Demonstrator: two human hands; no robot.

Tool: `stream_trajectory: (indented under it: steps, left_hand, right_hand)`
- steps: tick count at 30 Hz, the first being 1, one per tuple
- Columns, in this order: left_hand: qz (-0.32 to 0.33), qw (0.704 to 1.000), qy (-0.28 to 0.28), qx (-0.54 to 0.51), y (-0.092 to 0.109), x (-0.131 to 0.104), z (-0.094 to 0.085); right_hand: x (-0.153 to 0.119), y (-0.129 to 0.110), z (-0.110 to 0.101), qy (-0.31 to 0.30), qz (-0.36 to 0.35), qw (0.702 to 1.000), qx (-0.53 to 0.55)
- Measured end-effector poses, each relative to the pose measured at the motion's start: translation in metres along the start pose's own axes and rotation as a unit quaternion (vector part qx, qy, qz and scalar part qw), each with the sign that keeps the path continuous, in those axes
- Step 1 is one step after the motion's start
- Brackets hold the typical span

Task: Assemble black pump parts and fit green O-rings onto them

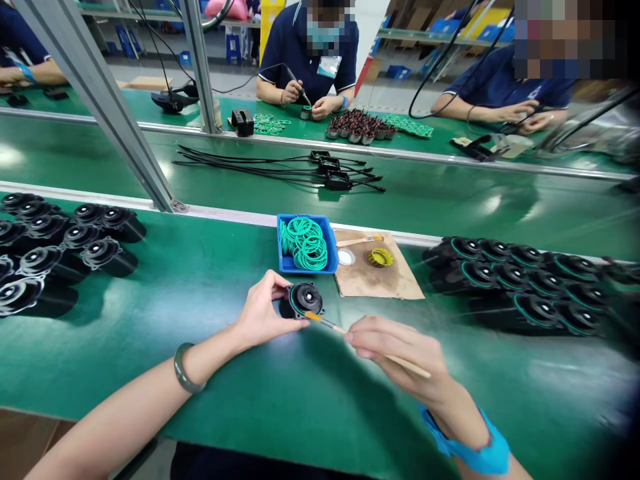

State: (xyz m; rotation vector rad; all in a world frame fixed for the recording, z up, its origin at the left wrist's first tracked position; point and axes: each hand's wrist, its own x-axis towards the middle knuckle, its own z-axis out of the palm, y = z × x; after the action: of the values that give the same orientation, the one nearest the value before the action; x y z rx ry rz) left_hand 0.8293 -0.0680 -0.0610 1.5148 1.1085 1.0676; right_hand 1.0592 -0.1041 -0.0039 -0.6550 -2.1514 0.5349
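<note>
Green bench [200,267] in the head view: your left hand [263,311] has the housing [309,297] pinched just this side of the blue bin [331,245], your right hand [403,348] grips the brush [329,323], bristles at the rim, so looks like the brushing step, next probably calling for a steady sweep round.

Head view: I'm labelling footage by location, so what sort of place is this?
Probably a factory assembly line: rows of matching black housings on a green workbench, a blue bin of green rings, and navy-shirted co-workers handling parts across the way.
</note>
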Motion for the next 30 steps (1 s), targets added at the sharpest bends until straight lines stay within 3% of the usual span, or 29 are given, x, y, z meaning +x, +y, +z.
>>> stream_trajectory:
  steps: [5, 19, 23, 26, 30]
  left_hand:
    - [-0.003, 1.0, -0.017, -0.021, -0.002, 0.001, -0.002]
    - [0.002, 0.998, -0.044, -0.043, -0.007, 0.002, -0.002]
    - [0.017, 0.999, -0.049, 0.009, -0.003, 0.002, -0.007]
    - [0.021, 0.994, -0.049, 0.092, 0.003, -0.001, -0.01]
    - [-0.005, 0.991, -0.082, 0.101, 0.016, 0.001, 0.007]
  right_hand:
    - [-0.006, 0.004, -0.011, 0.017, 0.031, 0.999, 0.013]
    - [-0.003, 0.014, -0.011, 0.028, 0.031, 0.997, 0.057]
    - [-0.006, 0.016, -0.012, 0.029, 0.017, 0.998, 0.047]
    - [-0.024, 0.008, -0.022, 0.12, 0.059, 0.99, 0.049]
    - [-0.065, -0.018, -0.036, 0.336, 0.061, 0.94, 0.006]
